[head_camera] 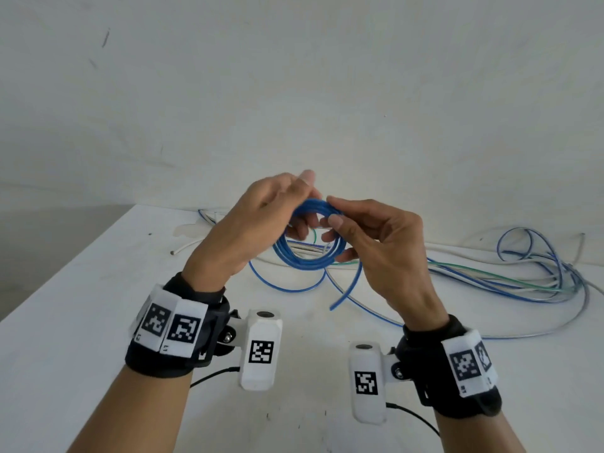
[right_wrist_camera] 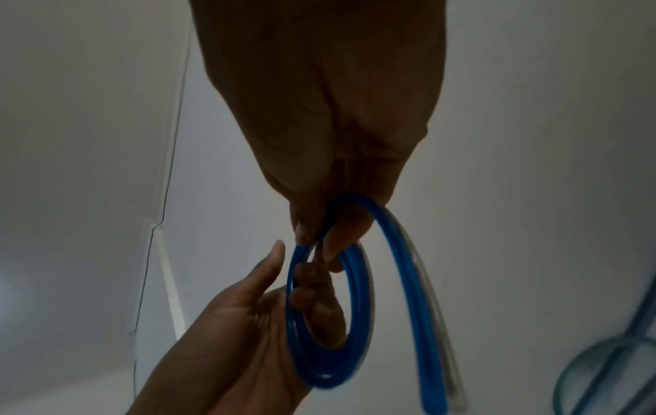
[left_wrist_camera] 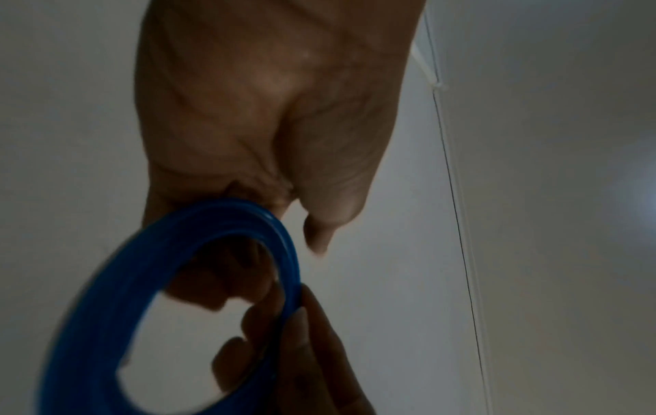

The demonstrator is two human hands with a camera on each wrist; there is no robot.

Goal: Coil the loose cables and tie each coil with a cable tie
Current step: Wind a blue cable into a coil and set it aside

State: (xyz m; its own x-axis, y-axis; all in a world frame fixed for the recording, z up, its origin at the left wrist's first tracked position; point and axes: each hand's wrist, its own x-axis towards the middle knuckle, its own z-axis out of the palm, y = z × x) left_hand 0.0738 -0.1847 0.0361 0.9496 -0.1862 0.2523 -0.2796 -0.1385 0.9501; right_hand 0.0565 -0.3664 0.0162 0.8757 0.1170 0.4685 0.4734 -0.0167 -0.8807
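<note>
Left hand (head_camera: 258, 223) raised above the table (head_camera: 81, 322), fingers curled through the blue coil (head_camera: 310, 253) and gripping its left side; in the left wrist view the coil (left_wrist_camera: 177, 252) runs across the fingers of the left hand (left_wrist_camera: 270, 112), thumb tip free just beside it. The coil hangs in the air between the two hands, several turns stacked together. Right hand (head_camera: 382, 253) meets it from the other side, thumb and forefinger pinching the top of the coil close against the left fingertips; the remaining fingers are curled behind the loop. Right wrist view: right hand (right_wrist_camera: 330, 112) pinches the coil (right_wrist_camera: 330, 323), with the left hand (right_wrist_camera: 241, 323) opposite and its fingers hooked inside the ring. A loose blue tail (head_camera: 346, 289) drops from the right-hand side of the coil, its cut end hanging free below the right hand; same tail (right_wrist_camera: 415, 294) in the right wrist view. Both wrists carry black bands with white camera units (head_camera: 261, 348) bearing square black-and-white coded markers; no readable lettering on them. On the table beyond and to the right of the right hand lies a tangle of loose cables (head_camera: 529, 273), blue, white and green. Beyond the left hand, a few white cable ends (head_camera: 183, 248) lie on the table near the wall.
</note>
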